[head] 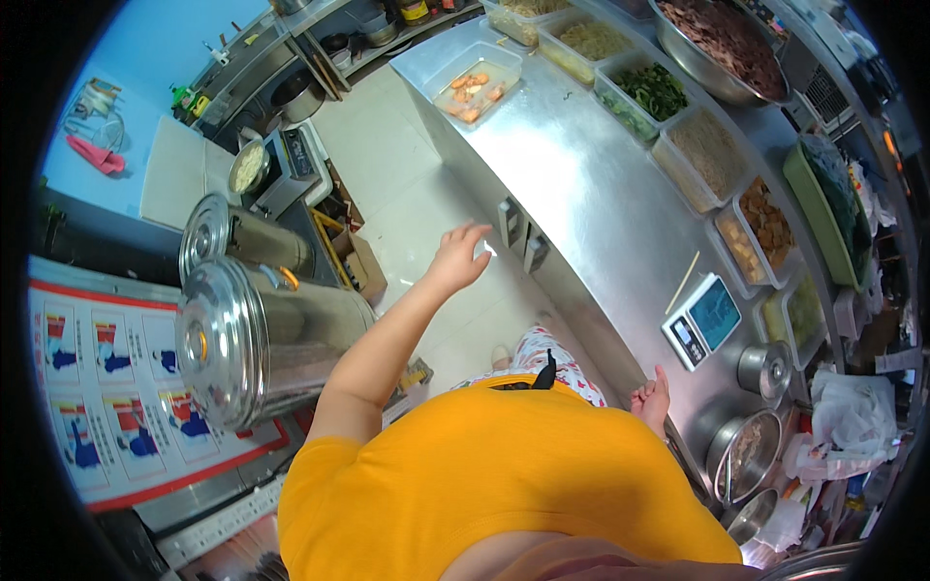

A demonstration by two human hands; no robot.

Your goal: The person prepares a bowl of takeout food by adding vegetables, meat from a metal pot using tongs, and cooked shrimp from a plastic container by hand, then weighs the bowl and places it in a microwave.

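Observation:
My left hand [461,254], empty with its fingers apart, is held out over the tiled floor, left of the steel counter's drawer handles. My right hand [653,401] is by the counter's near edge, its index finger extended and the others curled, with nothing visible in it. Nearest to it on the steel counter [574,189] lies a white digital kitchen scale [702,322] with a blue-green top, and a thin wooden stick [681,283] beside it. A small lidded steel pot [764,369] stands right of the scale. A clear plastic tub [476,83] with orange pieces in liquid sits at the far end.
Plastic tubs of greens [643,98], noodles [701,156] and brown cubes [763,221] line the counter's far side, near a steel bowl of dark meat [723,47]. On the left stand large lidded steel pots [290,341] and a bowl on a scale [248,168]. A steel pan [745,454] is at right.

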